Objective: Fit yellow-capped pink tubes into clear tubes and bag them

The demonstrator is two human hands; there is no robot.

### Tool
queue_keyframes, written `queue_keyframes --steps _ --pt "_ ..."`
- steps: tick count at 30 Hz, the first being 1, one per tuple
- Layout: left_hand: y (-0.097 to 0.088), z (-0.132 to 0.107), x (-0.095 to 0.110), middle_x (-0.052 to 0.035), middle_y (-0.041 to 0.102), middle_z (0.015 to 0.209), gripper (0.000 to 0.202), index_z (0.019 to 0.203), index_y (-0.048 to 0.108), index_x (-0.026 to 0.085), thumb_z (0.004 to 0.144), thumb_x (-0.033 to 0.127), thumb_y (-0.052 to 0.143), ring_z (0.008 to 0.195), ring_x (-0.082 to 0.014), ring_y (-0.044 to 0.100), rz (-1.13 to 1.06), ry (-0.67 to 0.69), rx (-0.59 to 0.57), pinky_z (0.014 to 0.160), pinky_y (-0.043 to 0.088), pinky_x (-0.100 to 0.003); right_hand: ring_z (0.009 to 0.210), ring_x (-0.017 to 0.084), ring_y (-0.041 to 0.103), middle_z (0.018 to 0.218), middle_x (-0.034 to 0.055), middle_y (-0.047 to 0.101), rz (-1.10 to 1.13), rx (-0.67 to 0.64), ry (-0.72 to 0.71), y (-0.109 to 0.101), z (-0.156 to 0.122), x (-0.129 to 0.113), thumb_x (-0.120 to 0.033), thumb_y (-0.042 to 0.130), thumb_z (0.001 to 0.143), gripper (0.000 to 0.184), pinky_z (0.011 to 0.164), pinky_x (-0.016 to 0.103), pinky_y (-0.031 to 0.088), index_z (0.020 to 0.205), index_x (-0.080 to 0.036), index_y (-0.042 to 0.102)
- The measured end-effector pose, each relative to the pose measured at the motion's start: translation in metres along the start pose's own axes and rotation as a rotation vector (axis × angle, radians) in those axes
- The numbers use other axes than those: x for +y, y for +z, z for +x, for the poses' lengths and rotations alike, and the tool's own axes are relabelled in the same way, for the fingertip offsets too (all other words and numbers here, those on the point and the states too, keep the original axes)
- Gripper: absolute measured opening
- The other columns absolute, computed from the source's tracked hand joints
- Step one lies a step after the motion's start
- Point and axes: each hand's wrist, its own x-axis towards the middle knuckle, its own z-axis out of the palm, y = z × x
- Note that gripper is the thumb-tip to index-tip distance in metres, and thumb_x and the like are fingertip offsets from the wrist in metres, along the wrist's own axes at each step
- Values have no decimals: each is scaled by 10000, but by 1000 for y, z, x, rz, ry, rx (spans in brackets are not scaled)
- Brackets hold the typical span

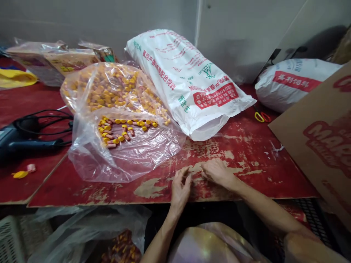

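My left hand (pixel 181 185) is over the front part of the worn red tabletop (pixel 252 157), fingers curled and thumb close to the forefinger. Just to its right, my right hand (pixel 218 171) is closed, its bent fingers turned towards the left one. A small gap separates the two hands. Whatever their fingertips may hold is hidden or too small to name. Nearest to them on the left lies a clear plastic bag (pixel 131 157), its mouth spread towards me. Inside are many small pink pieces with yellow caps (pixel 115 87).
Behind my hands lies a white printed sack (pixel 175 73); another white sack (pixel 290 82) is further right. Yellow-and-red-handled scissors (pixel 262 117) lie near a cardboard box (pixel 320 138). A corded dark tool (pixel 30 135) sits left. Below the table edge, another plastic bag (pixel 82 241) holds similar pieces.
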Motion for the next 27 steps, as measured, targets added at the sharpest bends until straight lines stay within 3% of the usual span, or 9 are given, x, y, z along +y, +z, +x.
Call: queue_keyframes --steps 3,6,10,14,18,21,24,27 --pt "-1 1 2 -72 630 910 279 966 673 162 758 336 610 640 -128 592 -70 -79 -22 561 499 -243 638 200 623 710 158 695 -27 -37 -64 -5 7 -2 -123 490 789 218 548 261 322 718 -107 695" --pt "0 1 6 -53 629 817 261 919 674 152 737 335 638 578 -114 566 -127 -111 -11 542 487 -236 560 170 573 632 116 671 7 23 -124 6 12 4 -130 520 789 193 533 262 305 672 -135 673" --pt "-1 1 7 -46 623 786 241 942 667 161 774 319 595 559 -119 558 -111 -93 5 511 461 -236 579 145 544 666 48 644 156 245 -215 36 15 26 -287 485 891 227 570 246 320 772 -178 644" --pt "-14 9 10 -46 633 827 163 886 688 189 780 240 575 698 -151 595 66 85 146 640 469 -259 749 179 552 853 83 643 163 509 -197 59 28 41 -351 372 953 319 670 267 360 1024 -180 632" --pt "-46 32 20 -40 633 828 164 873 680 205 815 216 526 773 -171 596 287 230 335 720 448 -280 917 226 530 1086 127 622 -16 658 -143 57 45 57 -364 406 934 331 777 317 373 1091 -173 625" --pt "-78 63 25 -49 626 826 178 872 661 197 830 193 489 781 -182 589 519 288 496 733 442 -290 911 235 516 1137 135 602 -109 765 73 46 60 86 -309 404 921 311 747 328 376 1072 -154 628" --pt "-113 98 29 -105 616 909 224 904 653 159 823 135 446 842 -224 580 692 261 620 777 435 -333 834 254 509 1054 143 626 -225 709 222 39 78 120 -273 432 886 307 640 335 354 1092 -133 612" --pt "-146 132 38 -163 594 1026 279 931 643 130 801 64 404 963 -276 549 736 228 686 840 408 -380 788 279 531 860 130 648 -275 578 189 41 90 140 -304 451 871 314 587 344 341 1082 -136 612"
